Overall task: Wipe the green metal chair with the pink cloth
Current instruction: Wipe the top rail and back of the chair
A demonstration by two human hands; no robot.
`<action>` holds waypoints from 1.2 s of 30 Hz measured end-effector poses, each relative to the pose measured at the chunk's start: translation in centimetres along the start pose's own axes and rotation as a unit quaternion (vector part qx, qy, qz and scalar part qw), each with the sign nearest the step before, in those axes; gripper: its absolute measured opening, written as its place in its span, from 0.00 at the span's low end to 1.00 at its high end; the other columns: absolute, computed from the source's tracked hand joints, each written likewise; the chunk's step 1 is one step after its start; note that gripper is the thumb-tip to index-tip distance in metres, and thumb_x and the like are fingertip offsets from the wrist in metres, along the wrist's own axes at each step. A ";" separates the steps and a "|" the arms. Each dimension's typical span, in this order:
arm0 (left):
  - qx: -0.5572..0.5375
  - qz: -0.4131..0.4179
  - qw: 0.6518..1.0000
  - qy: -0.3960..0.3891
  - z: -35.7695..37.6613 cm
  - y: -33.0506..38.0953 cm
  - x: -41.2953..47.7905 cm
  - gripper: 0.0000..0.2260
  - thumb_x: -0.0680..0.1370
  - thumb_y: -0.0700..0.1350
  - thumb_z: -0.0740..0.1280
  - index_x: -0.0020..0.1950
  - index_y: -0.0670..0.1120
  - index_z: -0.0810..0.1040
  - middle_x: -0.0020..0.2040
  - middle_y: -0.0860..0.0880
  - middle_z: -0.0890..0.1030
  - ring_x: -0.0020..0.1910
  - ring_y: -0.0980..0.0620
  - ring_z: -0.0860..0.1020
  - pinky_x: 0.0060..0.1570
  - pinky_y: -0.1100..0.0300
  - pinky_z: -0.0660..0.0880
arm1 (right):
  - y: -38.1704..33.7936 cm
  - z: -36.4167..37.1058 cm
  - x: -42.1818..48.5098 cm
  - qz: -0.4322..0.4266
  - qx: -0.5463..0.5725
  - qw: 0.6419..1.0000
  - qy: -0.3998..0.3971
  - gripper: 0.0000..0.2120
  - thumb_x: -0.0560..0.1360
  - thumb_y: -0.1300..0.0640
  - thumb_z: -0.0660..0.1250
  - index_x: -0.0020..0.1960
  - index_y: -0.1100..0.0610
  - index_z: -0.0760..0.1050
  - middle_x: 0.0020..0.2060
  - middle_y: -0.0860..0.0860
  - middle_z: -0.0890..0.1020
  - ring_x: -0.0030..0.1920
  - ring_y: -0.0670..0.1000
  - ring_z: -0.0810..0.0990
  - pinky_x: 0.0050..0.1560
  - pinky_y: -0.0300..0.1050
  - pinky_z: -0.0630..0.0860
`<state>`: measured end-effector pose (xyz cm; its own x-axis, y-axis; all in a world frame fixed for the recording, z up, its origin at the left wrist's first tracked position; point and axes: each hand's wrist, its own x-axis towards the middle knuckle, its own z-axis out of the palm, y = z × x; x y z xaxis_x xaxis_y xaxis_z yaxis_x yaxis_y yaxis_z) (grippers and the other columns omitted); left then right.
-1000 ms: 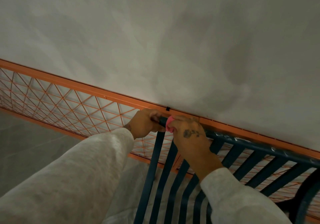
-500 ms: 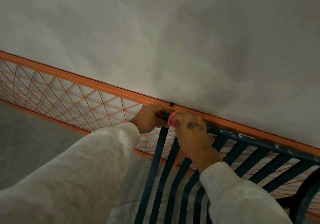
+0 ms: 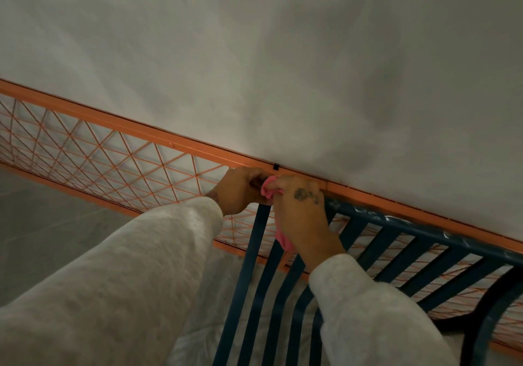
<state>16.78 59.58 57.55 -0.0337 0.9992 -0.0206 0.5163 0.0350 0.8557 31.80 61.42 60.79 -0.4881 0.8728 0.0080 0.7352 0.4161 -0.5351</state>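
Note:
The dark green metal chair [image 3: 402, 225] shows its top rail and slatted back at the lower right, close against an orange fence. My right hand [image 3: 301, 210] grips the pink cloth [image 3: 270, 188] around the left end of the top rail; a tail of the cloth hangs below my palm. My left hand [image 3: 240, 188] curls round the rail's end corner, touching the cloth. Both sleeves are pale grey.
An orange wire-mesh fence [image 3: 113, 164] runs diagonally behind the chair, fixed along a pale grey wall [image 3: 283, 68]. A black clip [image 3: 276, 166] sits on the fence's top bar. Grey floor lies at the lower left. A dark curved armrest [image 3: 495, 303] is at the right edge.
My hands have drawn closer together at the rail's left end, the cloth now bunched between them. The view has shifted slightly.

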 end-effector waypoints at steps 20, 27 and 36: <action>0.063 0.008 0.997 0.039 1.1 -0.2 -0.9 0.18 0.73 0.37 0.73 0.63 0.45 0.78 0.55 0.48 0.82 0.51 0.53 0.80 0.54 0.63 0.79 | 1.5 -0.8 -3.2 0.062 0.251 0.965 0.031 0.13 0.79 0.57 0.69 0.59 0.42 0.79 0.56 0.40 0.79 0.52 0.38 0.77 0.52 0.31 0.75; 0.240 0.105 0.965 0.030 1.3 2.4 -0.3 0.13 0.77 0.42 0.68 0.61 0.44 0.80 0.54 0.47 0.82 0.52 0.49 0.78 0.56 0.54 0.76 | 4.9 -2.4 -6.0 0.154 0.375 0.892 0.199 0.13 0.76 0.50 0.71 0.55 0.38 0.71 0.53 0.40 0.81 0.49 0.34 0.81 0.42 0.30 0.77; 0.252 0.138 0.953 0.094 2.7 2.1 -0.8 0.09 0.76 0.37 0.70 0.55 0.44 0.83 0.51 0.46 0.84 0.50 0.45 0.78 0.52 0.55 0.75 | 4.4 1.3 -2.9 -0.009 0.082 0.973 0.218 0.12 0.77 0.65 0.69 0.59 0.56 0.82 0.55 0.53 0.83 0.49 0.45 0.79 0.51 0.25 0.73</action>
<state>20.21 58.95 57.95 0.0349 0.9527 0.3018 0.8716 -0.1768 0.4573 35.83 60.36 57.35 -0.2286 0.9059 0.3564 0.6257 0.4172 -0.6591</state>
